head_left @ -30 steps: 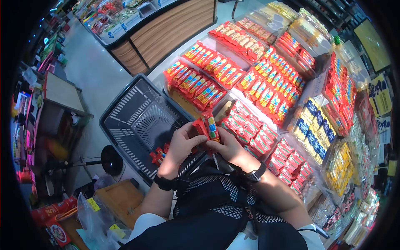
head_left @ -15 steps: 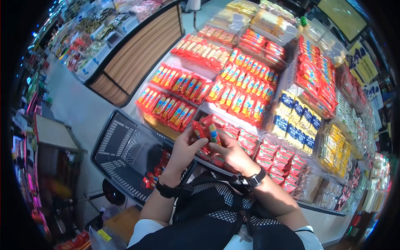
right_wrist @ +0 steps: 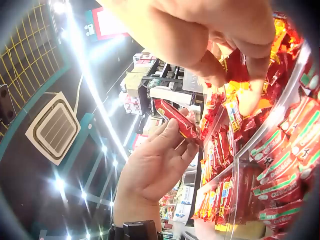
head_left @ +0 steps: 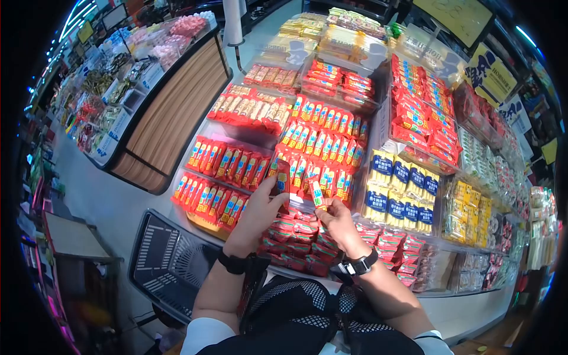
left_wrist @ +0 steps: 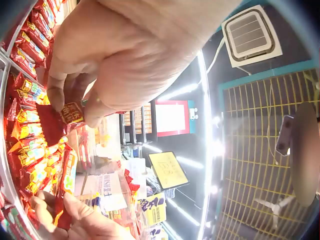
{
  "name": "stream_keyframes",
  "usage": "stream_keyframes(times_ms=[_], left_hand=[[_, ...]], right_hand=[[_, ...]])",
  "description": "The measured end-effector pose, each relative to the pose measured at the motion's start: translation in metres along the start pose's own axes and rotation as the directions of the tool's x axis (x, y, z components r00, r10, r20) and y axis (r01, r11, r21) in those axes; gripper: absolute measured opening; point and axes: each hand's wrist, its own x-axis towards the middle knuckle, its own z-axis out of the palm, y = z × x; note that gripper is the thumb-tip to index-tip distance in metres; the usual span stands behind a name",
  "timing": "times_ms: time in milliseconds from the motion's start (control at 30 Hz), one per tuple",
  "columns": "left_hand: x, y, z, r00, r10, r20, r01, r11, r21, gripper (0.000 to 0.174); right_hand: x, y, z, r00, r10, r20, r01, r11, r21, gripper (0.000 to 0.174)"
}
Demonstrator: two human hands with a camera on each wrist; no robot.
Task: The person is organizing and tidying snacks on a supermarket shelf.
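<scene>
At the far left, a wood-grain counter (head_left: 171,112) carries many bagged sweets. Nearer the person, a grey shopping basket (head_left: 155,236) sits just beside the near left corner of the display stand (head_left: 449,316). Along the stand's left edge, red-and-yellow snack sticks (head_left: 204,198) lie in rows. The left hand (head_left: 257,216), a black band on its wrist, is over the stand left of its middle, thumb and fingers clamped on a red-wrapped snack bar (head_left: 284,183). Below, towards the stand's near edge, are green-striped red packets (head_left: 296,242). Further right, apart from the left hand, the right hand (head_left: 342,225) pinches the near end of a second snack bar (head_left: 316,194), held over the near edge of the middle rows; whether the bar touches the packs below, I cannot tell. A watch (head_left: 359,266) circles that wrist. Right of it lie blue-and-cream packs (head_left: 402,192), then yellow packets (head_left: 470,213) towards the stand's right edge.
</scene>
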Motion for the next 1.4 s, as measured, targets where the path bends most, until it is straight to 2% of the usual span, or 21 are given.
stream_keyframes(times_ms=[100, 167, 200, 233, 300, 333, 367, 400, 433, 467, 500, 567, 633, 667, 800, 833, 967, 1033, 1167, 1300, 1400], left_hand=[[0.034, 0.005, -0.002, 0.998, 0.034, 0.057, -0.03, 0.997, -0.072, 0.045], [0.063, 0.02, -0.009, 0.995, 0.008, 0.095, -0.008, 1.0, -0.003, 0.047], [0.082, 0.018, -0.012, 0.995, 0.038, 0.088, -0.038, 0.999, 0.002, 0.049], [0.102, 0.016, -0.015, 0.995, 0.069, 0.078, -0.07, 0.998, 0.005, 0.05], [0.136, 0.023, -0.019, 0.995, 0.102, -0.01, -0.099, 0.98, 0.172, 0.054], [0.156, 0.017, -0.016, 0.984, 0.169, -0.057, -0.165, 0.985, 0.059, 0.054], [0.17, 0.02, -0.015, 0.983, 0.176, -0.057, -0.172, 0.983, 0.058, 0.054], [0.183, 0.022, -0.013, 0.979, 0.192, -0.074, -0.177, 0.968, 0.175, 0.053], [0.196, 0.024, -0.012, 0.973, 0.21, -0.091, -0.176, 0.941, 0.289, 0.051], [0.21, 0.025, -0.011, 0.98, 0.187, -0.067, -0.146, 0.906, 0.397, 0.05], [0.225, 0.02, -0.007, 0.979, 0.192, -0.069, -0.151, 0.907, 0.393, 0.05], [0.254, 0.01, 0.003, 0.981, 0.174, -0.088, -0.089, 0.8, 0.594, 0.052], [0.279, 0.0, 0.011, 0.985, 0.147, -0.088, -0.068, 0.807, 0.587, 0.052], [0.291, -0.005, 0.015, 0.987, 0.136, -0.083, -0.054, 0.776, 0.628, 0.052], [0.32, -0.021, 0.027, 0.989, 0.128, -0.07, -0.036, 0.68, 0.732, 0.047], [0.325, -0.025, 0.029, 0.99, 0.127, -0.058, -0.035, 0.629, 0.776, 0.045], [0.336, -0.032, 0.038, 0.993, 0.104, -0.051, -0.018, 0.575, 0.818, 0.042], [0.338, -0.038, 0.039, 0.99, 0.136, -0.044, -0.043, 0.579, 0.814, 0.039], [0.336, -0.053, 0.039, 0.97, 0.237, -0.045, -0.108, 0.593, 0.798, 0.024], [0.339, -0.062, 0.04, 0.967, 0.256, -0.01, -0.143, 0.572, 0.808, 0.018], [0.341, -0.061, 0.04, 0.962, 0.272, -0.017, -0.146, 0.57, 0.809, 0.016]], right_hand=[[0.021, -0.01, 0.001, 0.995, -0.028, -0.101, 0.021, 0.997, -0.075, 0.021], [0.046, -0.019, 0.003, 0.967, -0.231, -0.105, 0.18, 0.916, -0.36, 0.02], [0.056, -0.025, 0.012, 0.913, -0.369, -0.173, 0.267, 0.863, -0.429, 0.021], [0.066, -0.042, 0.018, 0.902, -0.406, -0.144, 0.303, 0.837, -0.456, 0.02], [0.09, -0.079, 0.027, 0.928, -0.345, -0.138, 0.27, 0.881, -0.388, 0.02], [0.106, -0.092, 0.031, 0.926, -0.334, -0.174, 0.248, 0.889, -0.386, 0.02], [0.123, -0.104, 0.032, 0.923, -0.323, -0.21, 0.227, 0.896, -0.383, 0.021], [0.149, -0.104, 0.029, 0.896, -0.371, -0.244, 0.254, 0.879, -0.404, 0.025], [0.177, -0.101, 0.021, 0.89, -0.366, -0.271, 0.206, 0.855, -0.477, 0.027], [0.204, -0.098, 0.013, 0.904, -0.322, -0.282, 0.158, 0.862, -0.481, 0.029], [0.223, -0.098, 0.007, 0.915, -0.278, -0.294, 0.108, 0.868, -0.485, 0.03], [0.243, -0.106, 0.007, 0.922, -0.22, -0.317, 0.047, 0.88, -0.473, 0.031], [0.26, -0.11, 0.008, 0.912, -0.126, -0.389, -0.135, 0.806, -0.576, 0.021], [0.266, -0.114, 0.009, 0.91, -0.065, -0.408, -0.177, 0.831, -0.528, 0.025], [0.31, -0.1, 0.005, 0.89, -0.049, -0.454, -0.255, 0.771, -0.584, 0.039], [0.318, -0.097, 0.006, 0.889, -0.046, -0.455, -0.26, 0.769, -0.585, 0.039], [0.332, -0.091, 0.016, 0.869, -0.126, -0.478, -0.236, 0.745, -0.625, 0.039], [0.331, -0.092, 0.021, 0.885, -0.091, -0.456, -0.238, 0.754, -0.612, 0.039], [0.336, -0.082, 0.02, 0.876, -0.204, -0.437, -0.229, 0.622, -0.749, 0.035], [0.34, -0.078, 0.018, 0.905, -0.155, -0.397, -0.219, 0.63, -0.745, 0.032], [0.345, -0.074, 0.021, 0.883, -0.249, -0.399, -0.18, 0.605, -0.776, 0.029]])
